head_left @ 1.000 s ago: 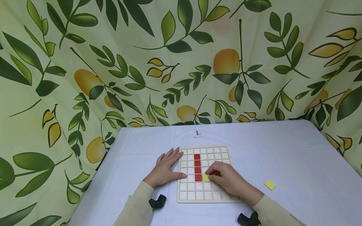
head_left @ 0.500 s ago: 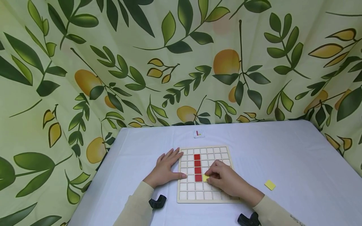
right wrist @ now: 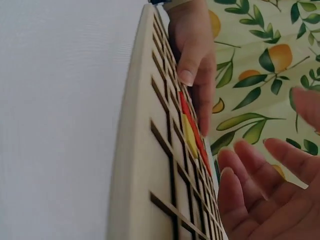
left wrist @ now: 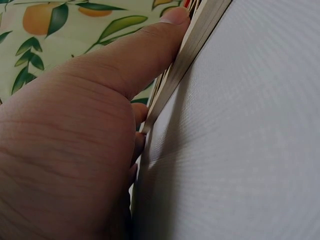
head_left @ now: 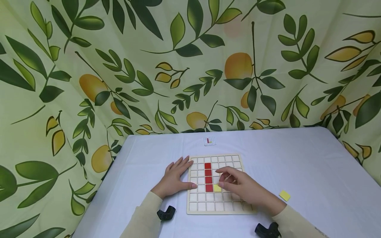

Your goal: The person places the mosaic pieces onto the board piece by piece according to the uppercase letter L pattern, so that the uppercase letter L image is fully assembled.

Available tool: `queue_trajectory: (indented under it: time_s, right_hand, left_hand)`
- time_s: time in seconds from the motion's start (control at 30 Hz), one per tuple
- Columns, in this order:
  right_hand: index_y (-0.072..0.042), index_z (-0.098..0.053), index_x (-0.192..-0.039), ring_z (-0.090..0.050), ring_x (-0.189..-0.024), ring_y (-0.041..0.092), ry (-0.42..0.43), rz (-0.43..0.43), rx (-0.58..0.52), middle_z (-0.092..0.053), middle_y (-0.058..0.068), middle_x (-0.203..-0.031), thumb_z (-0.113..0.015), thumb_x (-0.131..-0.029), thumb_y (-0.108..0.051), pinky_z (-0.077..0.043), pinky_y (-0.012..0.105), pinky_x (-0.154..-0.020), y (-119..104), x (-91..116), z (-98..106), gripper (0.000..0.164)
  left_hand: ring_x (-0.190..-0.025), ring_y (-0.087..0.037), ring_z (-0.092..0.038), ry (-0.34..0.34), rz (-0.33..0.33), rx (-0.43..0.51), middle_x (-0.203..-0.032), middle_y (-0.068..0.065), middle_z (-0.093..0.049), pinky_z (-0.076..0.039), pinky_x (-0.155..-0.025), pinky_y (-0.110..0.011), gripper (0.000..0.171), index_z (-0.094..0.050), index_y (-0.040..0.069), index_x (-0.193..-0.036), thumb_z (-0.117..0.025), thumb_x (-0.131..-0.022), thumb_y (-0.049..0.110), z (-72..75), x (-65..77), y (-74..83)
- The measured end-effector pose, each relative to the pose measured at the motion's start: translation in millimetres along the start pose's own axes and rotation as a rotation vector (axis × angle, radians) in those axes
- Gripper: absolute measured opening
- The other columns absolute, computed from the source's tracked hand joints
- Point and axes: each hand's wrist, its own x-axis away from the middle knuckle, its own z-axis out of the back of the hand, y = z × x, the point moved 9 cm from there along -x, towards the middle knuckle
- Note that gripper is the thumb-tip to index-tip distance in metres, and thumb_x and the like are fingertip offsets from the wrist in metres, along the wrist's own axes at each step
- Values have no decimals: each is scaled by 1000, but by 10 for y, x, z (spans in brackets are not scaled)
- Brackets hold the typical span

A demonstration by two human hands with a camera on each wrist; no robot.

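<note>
A wooden grid board [head_left: 200, 206] lies on the white table. Several red tiles [head_left: 208, 173] form a column in its cells, and a yellow tile [head_left: 217, 188] sits in the cell right of the lowest red one. My left hand [head_left: 172, 177] rests spread on the board's left edge; in the left wrist view its thumb [left wrist: 145, 52] lies over that edge. Above the board, just right of the yellow tile, my right hand [head_left: 250, 188] hovers with nothing held. The right wrist view shows its fingers [right wrist: 245, 175] loosely bent and apart from the tile.
A loose yellow tile [head_left: 284, 195] lies on the table to the right of the board. Behind the board is a small printed card [head_left: 209, 141] with a coloured grid pattern. A leaf-and-fruit patterned curtain [head_left: 190, 82] hangs beyond the table's far edge.
My right hand has let go of the yellow tile and drawn slightly back to the right, its fingers parting. The tile stays in its cell. My left hand keeps its place.
</note>
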Motion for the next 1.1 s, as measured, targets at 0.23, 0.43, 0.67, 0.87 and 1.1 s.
queue_trajectory:
  time_s: [0.23,0.43,0.67,0.87,1.1]
  right_hand:
    - [-1,-55,-152,-65,-110,36,-33,13,-150,-64,17,-130,-60,-114,-20,-60,39,-88,-71,89,195,43]
    - [4,-48,-156,-67,-116,36,-56,104,-189,-62,22,-134,-36,-120,-20,-58,37,-96,-130,195,417,45]
    - [3,-45,-159,-64,-121,33,-73,152,-313,-58,28,-138,-20,-121,-27,-55,36,-100,-67,356,674,54]
    - [-6,-45,-162,-61,-126,32,-92,166,-358,-57,23,-143,-17,-121,-32,-52,37,-103,77,523,847,56]
    - [-8,-43,-164,-59,-128,30,-45,139,-293,-56,25,-146,-13,-120,-30,-51,34,-103,279,707,1137,58]
  left_hand:
    - [-165,-22,-11,2,-5,-1,-178,6,-25,-3,-128,-57,105,-46,23,-168,-81,-83,74,5,6,-3]
    - [-165,-21,-10,3,0,1,-178,6,-25,-3,-128,-56,105,-46,24,-168,-80,-83,75,6,10,-6]
    - [-165,-21,-10,-2,8,9,-178,7,-25,-2,-128,-56,104,-46,25,-168,-80,-83,74,-5,3,-3]
    - [-165,-22,-10,4,3,5,-178,7,-26,-3,-128,-56,104,-47,24,-168,-81,-83,73,-2,-2,1]
    - [-165,-22,-10,4,1,0,-178,7,-25,-3,-128,-56,104,-47,25,-168,-81,-83,74,-6,-4,-9]
